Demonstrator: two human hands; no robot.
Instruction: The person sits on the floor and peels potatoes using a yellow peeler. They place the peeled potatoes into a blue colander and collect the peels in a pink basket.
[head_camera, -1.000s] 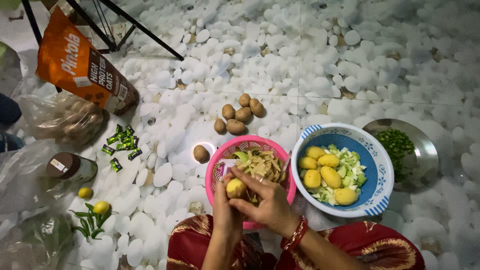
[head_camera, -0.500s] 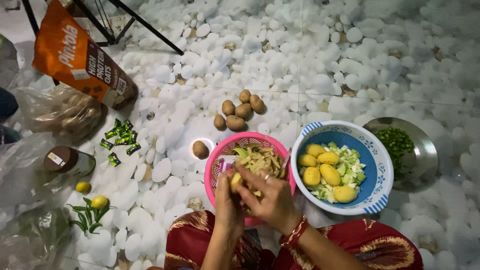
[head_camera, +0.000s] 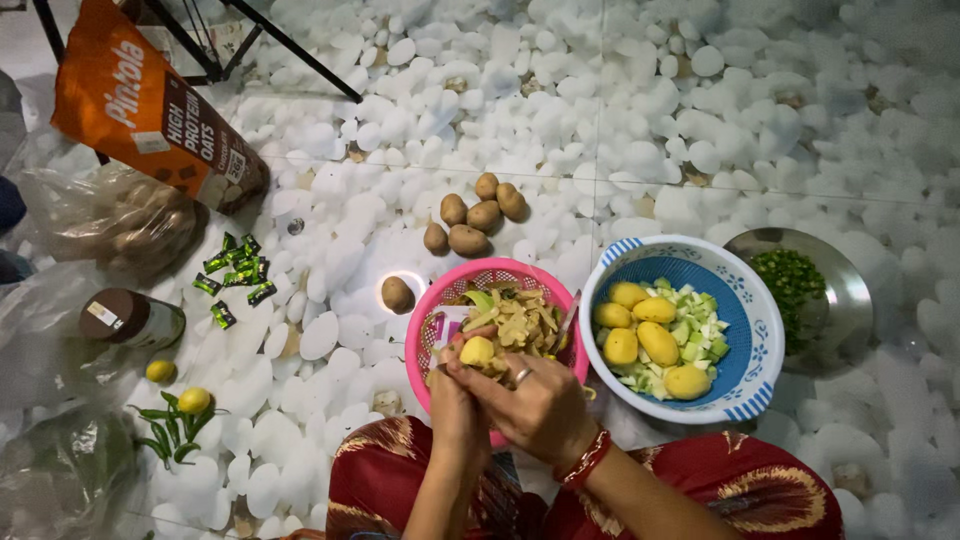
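Loads of white pebble-pattern floor (head_camera: 640, 120) all round, with red patterned cloth (head_camera: 400, 480) over the knees at the bottom edge. Next in size, blue-and-white colander bowl (head_camera: 603, 290) on the right, full of peeled potatoes (head_camera: 655, 342) and pale green chopped bits. Just left of it and touching, pink basket (head_camera: 440, 300) heaped with peelings (head_camera: 522, 322). Steel plate (head_camera: 850, 290) of chopped green stuff off to the far right, orange pouch (head_camera: 150, 110) and clear bag of potatoes (head_camera: 120, 230) top left. Then the hands, both over the near side of the pink basket: left hand (head_camera: 455, 415) cupped round a yellow potato (head_camera: 478, 351), right hand (head_camera: 535, 405) with fingers curled and tips pinching at the same potato. Can't tell if a blade is in there. Compared with half a second ago, when it was buried under the fingers, potato now turned up into plain view and looking bare yellow on the showing side, so probably most of the skin already off this one. Smaller stuff: brown-lidded jar (head_camera: 130, 318), five unpeeled potatoes (head_camera: 475, 215) bunched above the basket plus one loose potato (head_camera: 397, 294) beside its rim, two lemons (head_camera: 193, 400) by some green chillies (head_camera: 165, 440), and a scatter of little green sachets (head_camera: 235, 272).
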